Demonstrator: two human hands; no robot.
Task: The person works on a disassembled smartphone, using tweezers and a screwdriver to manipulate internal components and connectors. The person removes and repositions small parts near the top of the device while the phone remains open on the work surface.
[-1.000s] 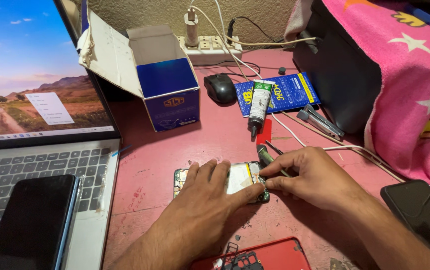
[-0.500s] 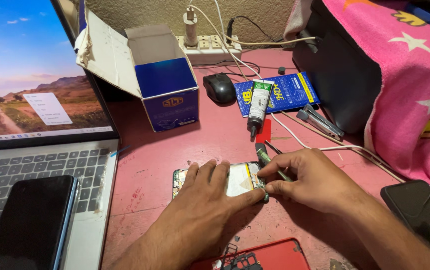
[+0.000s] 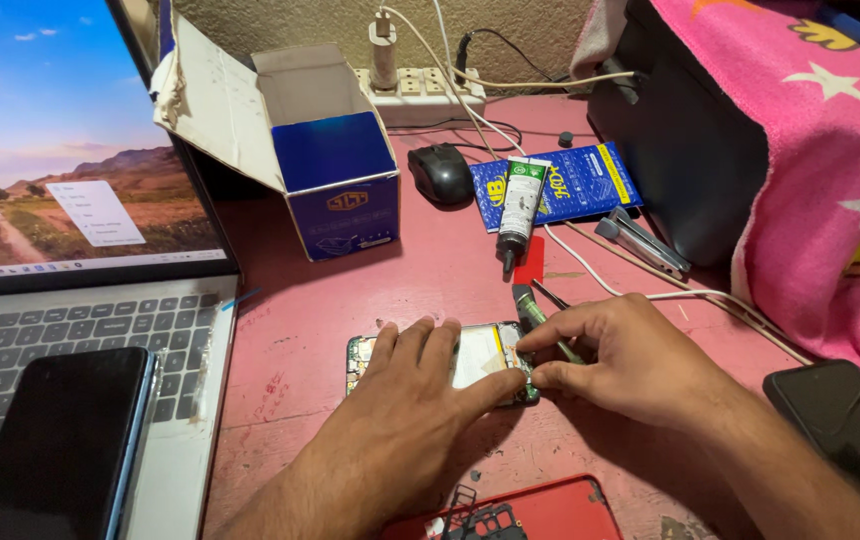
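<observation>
your left hand (image 3: 405, 415) lies flat, pinning an opened phone (image 3: 370, 352) near the middle of the pink counter (image 3: 290, 330). your right hand (image 3: 625, 360) pinches a thin tool (image 3: 528, 305) at the phone's right edge. its red back cover (image 3: 560, 510) is already off; reassembly looks undone.

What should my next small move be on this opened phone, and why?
Probably keep the left hand pressing the opened phone flat and ease the tool in the right hand along its right edge: the tip already sits there, beside the pale battery.
</observation>
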